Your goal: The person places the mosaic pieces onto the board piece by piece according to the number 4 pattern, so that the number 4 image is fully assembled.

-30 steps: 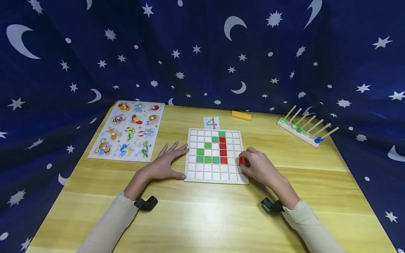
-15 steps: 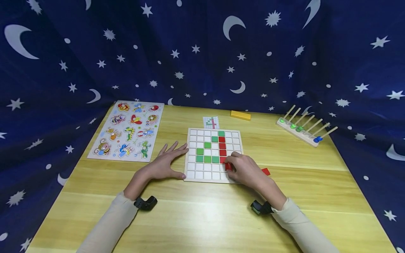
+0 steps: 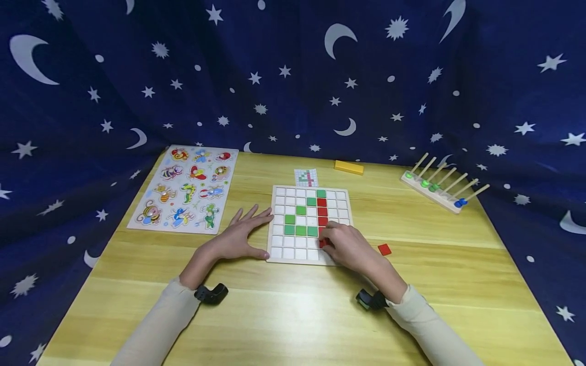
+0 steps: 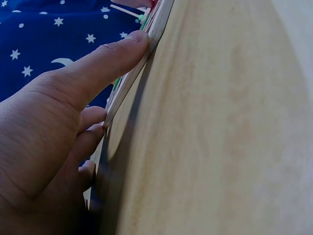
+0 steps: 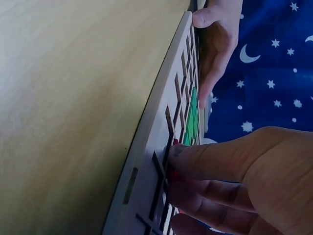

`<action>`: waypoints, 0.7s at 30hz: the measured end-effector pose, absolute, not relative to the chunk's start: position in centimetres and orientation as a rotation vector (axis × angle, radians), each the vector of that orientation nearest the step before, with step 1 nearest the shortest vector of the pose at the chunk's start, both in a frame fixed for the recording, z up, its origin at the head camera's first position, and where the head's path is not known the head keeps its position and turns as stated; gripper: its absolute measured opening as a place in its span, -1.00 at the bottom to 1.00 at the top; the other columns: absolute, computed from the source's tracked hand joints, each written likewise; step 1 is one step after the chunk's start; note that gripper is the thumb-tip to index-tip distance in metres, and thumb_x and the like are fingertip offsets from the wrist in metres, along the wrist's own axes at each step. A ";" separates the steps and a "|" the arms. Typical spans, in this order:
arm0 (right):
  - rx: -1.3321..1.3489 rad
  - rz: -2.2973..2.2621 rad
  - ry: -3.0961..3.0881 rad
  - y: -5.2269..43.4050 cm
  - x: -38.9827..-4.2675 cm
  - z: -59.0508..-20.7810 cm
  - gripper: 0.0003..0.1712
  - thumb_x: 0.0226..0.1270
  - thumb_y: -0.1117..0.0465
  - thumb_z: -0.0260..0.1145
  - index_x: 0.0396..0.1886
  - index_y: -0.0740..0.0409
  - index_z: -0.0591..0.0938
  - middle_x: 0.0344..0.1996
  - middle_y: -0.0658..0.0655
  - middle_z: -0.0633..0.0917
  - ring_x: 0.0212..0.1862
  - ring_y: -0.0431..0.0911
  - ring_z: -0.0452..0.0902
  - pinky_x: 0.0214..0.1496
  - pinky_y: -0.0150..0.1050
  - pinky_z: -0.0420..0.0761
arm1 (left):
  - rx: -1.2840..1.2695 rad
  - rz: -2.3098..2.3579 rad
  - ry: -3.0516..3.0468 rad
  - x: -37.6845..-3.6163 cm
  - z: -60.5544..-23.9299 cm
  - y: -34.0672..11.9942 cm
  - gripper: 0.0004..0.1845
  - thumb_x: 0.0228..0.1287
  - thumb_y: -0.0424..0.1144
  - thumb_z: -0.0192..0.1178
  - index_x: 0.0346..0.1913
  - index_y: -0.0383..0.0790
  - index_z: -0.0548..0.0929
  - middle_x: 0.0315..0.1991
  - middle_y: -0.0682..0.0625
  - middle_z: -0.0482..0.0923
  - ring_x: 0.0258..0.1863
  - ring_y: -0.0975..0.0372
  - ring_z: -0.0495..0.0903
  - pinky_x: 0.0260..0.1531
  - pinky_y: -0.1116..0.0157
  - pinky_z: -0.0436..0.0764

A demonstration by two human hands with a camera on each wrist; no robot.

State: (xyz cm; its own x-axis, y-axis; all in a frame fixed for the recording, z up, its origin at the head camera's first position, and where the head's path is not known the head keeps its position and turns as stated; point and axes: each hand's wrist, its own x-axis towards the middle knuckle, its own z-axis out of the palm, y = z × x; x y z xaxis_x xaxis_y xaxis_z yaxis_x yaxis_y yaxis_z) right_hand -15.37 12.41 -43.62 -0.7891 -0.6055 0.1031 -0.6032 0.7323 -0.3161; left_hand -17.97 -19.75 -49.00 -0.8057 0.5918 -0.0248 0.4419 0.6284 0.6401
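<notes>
— So where is the right hand (image 3: 350, 247)?

— Over the near right part of the grid board (image 3: 313, 224), fingers curled, pinching a red tile (image 3: 323, 243) against a cell just below the red column.

— And the left hand (image 3: 240, 235)?

— Flat on the table (image 3: 293, 315), fingers straight and spread, thumb against the board's near left corner.

— Anything loose?

— A second red tile (image 3: 384, 249) lies on the table just right of the board.

— Any writing?

— None I can read; the small pattern card (image 3: 306, 177) beyond the far edge is too small.
</notes>
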 end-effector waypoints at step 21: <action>-0.735 -0.641 3.071 19.2 -14.0 -43.2 -0.76 0.10 0.30 0.55 -0.19 0.16 0.78 -0.40 0.01 0.64 -0.43 -0.18 0.47 -0.43 -0.25 0.47 | 0.823 0.917 2.620 -17.9 -48.7 -19.5 0.12 -0.01 0.30 0.46 0.58 0.02 0.18 0.59 0.17 -0.08 0.58 0.15 -0.33 0.47 0.05 -0.50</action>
State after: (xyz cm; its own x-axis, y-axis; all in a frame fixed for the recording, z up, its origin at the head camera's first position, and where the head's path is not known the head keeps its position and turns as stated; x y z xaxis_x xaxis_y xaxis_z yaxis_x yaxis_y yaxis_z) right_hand -13.99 19.15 -43.20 -0.8929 -0.4181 0.1669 -0.4500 0.8171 -0.3602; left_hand -17.87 -19.55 -48.70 -0.8108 0.5837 -0.0433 0.4292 0.6434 0.6339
